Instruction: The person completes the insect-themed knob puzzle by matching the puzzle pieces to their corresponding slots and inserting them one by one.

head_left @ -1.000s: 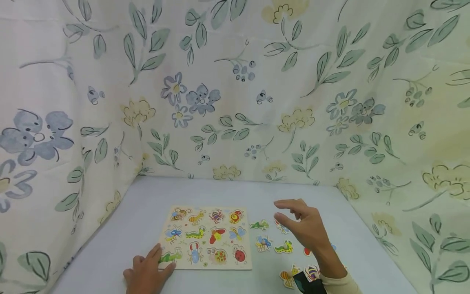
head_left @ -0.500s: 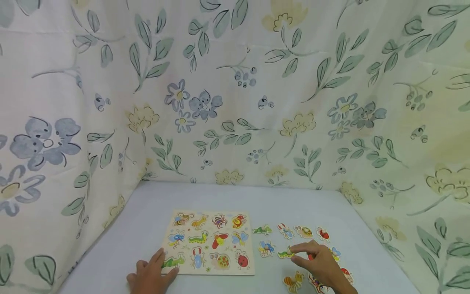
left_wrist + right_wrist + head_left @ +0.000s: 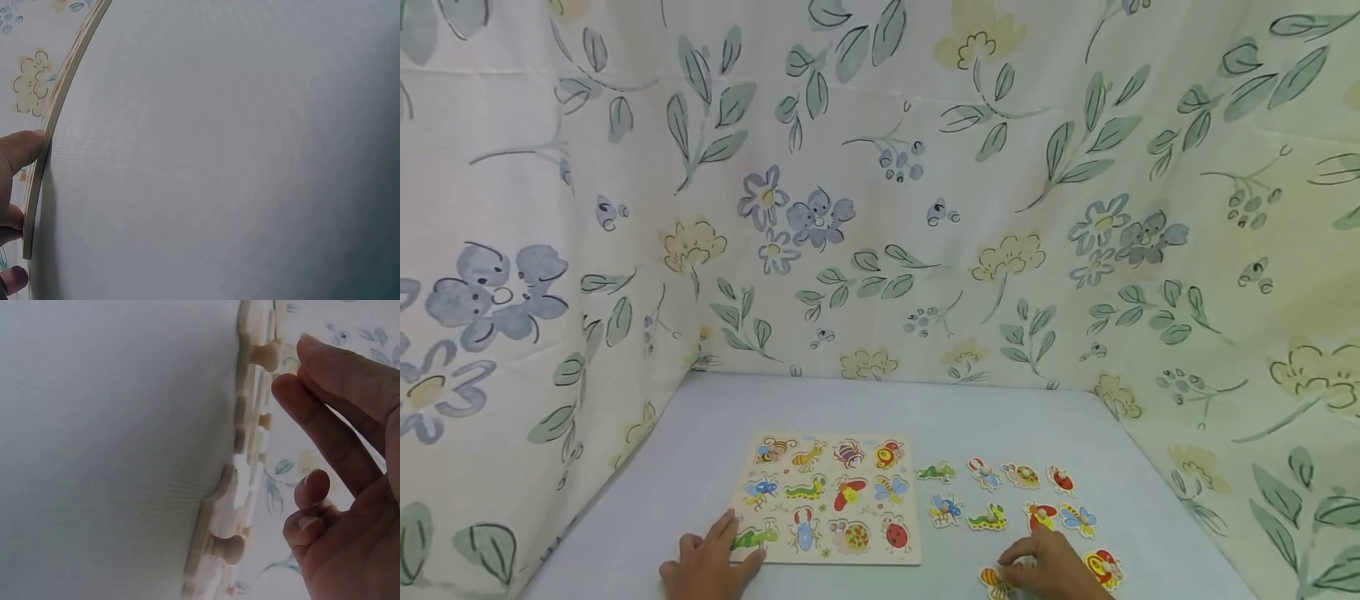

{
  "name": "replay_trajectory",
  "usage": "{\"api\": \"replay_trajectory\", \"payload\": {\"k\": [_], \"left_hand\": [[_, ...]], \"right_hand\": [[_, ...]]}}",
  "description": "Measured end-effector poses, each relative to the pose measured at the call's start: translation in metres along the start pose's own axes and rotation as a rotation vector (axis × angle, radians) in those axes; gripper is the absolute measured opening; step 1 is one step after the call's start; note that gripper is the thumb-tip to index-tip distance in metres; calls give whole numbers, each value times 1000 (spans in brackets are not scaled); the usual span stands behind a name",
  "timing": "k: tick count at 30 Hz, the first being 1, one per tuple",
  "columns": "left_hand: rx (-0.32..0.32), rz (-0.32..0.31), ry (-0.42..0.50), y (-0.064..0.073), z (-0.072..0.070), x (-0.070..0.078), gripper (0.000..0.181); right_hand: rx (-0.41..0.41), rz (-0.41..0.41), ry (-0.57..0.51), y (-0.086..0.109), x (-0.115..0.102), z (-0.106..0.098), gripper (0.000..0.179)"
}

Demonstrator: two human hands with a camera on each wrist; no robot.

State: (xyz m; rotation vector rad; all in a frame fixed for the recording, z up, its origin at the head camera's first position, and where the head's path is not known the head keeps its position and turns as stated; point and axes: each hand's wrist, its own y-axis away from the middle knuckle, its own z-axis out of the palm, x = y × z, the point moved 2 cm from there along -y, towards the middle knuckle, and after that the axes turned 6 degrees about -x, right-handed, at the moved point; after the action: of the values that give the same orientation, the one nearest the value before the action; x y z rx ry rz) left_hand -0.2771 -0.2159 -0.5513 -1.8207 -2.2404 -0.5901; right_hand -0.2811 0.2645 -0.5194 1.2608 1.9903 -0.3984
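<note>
A wooden insect puzzle board (image 3: 825, 557) lies left of centre on the table. My left hand (image 3: 711, 562) rests at its near left corner, index finger along the left edge and thumb at the front edge; in the left wrist view the thumb (image 3: 25, 150) touches the board's edge. My right hand (image 3: 1048, 567) is low over an orange striped insect piece (image 3: 992, 581), partly covering it. In the right wrist view thumb and index finger (image 3: 300, 397) are slightly apart beside a piece's wooden knob (image 3: 265, 356), seemingly not touching it.
Right of the board lie several loose knobbed pieces: a green grasshopper (image 3: 936, 472), a blue beetle (image 3: 983, 473), a snail (image 3: 1021, 475), a ladybug (image 3: 1061, 478), a mosquito-like insect (image 3: 945, 509), a caterpillar (image 3: 987, 517) and others. Floral cloth (image 3: 880, 208) surrounds the table.
My right hand has come down from above the loose pieces, past the caterpillar, to the orange striped piece nearer me. My left hand stays at the board's corner. The head view has shifted slightly.
</note>
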Motion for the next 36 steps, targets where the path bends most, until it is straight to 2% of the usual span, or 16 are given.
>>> {"api": "replay_trajectory", "payload": {"k": [5,15,20,24,29,33,36], "left_hand": [[5,5,3,1,0,0,93],[19,1,9,2,-1,3,90],[15,3,11,2,-3,4,90],[26,5,16,3,-3,4,89],[19,6,18,3,-2,3,91],[16,7,22,3,-1,2,91],[20,6,28,4,-1,2,91]], "right_hand": [[-28,-36,38,-2,4,4,8],[-4,-151,145,-4,0,6,8],[44,-103,199,-4,-5,7,6],[155,-119,219,-6,-14,5,2],[352,-203,242,-12,-33,-1,13],[515,-333,279,-24,-49,-7,24],[592,-441,287,-37,-61,-10,29]]}}
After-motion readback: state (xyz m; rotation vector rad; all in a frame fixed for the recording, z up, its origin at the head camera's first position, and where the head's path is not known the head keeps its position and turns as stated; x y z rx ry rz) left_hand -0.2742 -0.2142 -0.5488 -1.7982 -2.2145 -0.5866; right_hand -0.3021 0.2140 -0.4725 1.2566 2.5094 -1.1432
